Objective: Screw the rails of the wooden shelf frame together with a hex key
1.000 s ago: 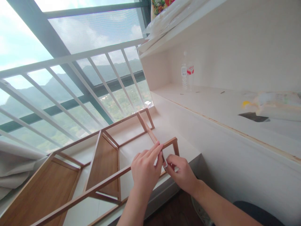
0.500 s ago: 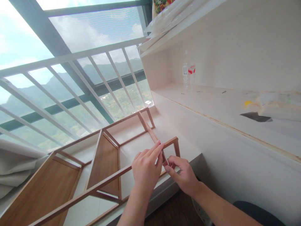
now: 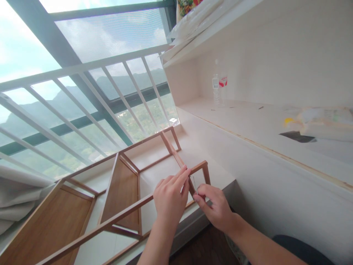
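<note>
A brown wooden shelf frame (image 3: 121,184) lies on its side on the white window ledge (image 3: 220,173). My left hand (image 3: 169,200) rests on the frame's near end, fingertips pressed on the upright bar beside the corner. My right hand (image 3: 213,204) pinches a small thin metal tool (image 3: 194,184), seemingly a hex key, held upright right next to that same corner joint. The joint itself is partly hidden by my fingers.
A white built-in shelf (image 3: 248,121) runs along the right, with a clear water bottle (image 3: 216,88) at its back and plastic packaging (image 3: 322,123) on it. White railing bars (image 3: 91,106) cross the large window. A curtain (image 3: 19,191) bunches at far left.
My right hand has turned and shifted slightly right, bringing the small metal tool up into view beside the corner. My left hand has stayed on the frame.
</note>
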Motion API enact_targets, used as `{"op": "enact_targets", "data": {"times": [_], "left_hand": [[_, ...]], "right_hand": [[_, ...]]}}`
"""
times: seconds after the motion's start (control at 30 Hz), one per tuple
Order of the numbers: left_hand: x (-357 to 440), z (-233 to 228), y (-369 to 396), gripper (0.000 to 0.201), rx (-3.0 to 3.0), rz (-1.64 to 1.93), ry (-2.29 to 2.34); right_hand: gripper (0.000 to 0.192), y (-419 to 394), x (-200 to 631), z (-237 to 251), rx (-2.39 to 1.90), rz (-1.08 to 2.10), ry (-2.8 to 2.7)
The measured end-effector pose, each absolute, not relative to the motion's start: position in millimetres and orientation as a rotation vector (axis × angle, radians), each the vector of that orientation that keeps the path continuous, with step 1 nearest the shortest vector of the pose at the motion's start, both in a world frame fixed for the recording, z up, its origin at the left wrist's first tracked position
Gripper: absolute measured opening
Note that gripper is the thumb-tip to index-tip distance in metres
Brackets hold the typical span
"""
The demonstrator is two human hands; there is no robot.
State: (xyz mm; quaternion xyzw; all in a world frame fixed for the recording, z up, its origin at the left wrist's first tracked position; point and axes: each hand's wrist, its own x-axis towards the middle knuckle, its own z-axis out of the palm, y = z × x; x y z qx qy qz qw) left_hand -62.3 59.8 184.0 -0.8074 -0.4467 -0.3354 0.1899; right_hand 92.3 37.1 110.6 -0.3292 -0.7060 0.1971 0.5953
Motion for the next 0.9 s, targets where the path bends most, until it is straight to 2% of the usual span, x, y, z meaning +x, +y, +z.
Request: {"op": "enact_targets", "data": {"times": [0.47,0.7,0.9], "left_hand": [[-62,184,59,0.024,-2.278,-0.945,-1.256],[-62,184,59,0.025,-2.276,-0.927,-1.271],[-61,185,59,0.025,-2.271,-0.925,-1.279]], "right_hand": [[0.013,40,99,111,-0.700,0.399,-1.749],[0.019,40,100,117,-0.744,0.409,-1.789],[0.014,43,103,119,-0.714,0.278,-1.834]]}}
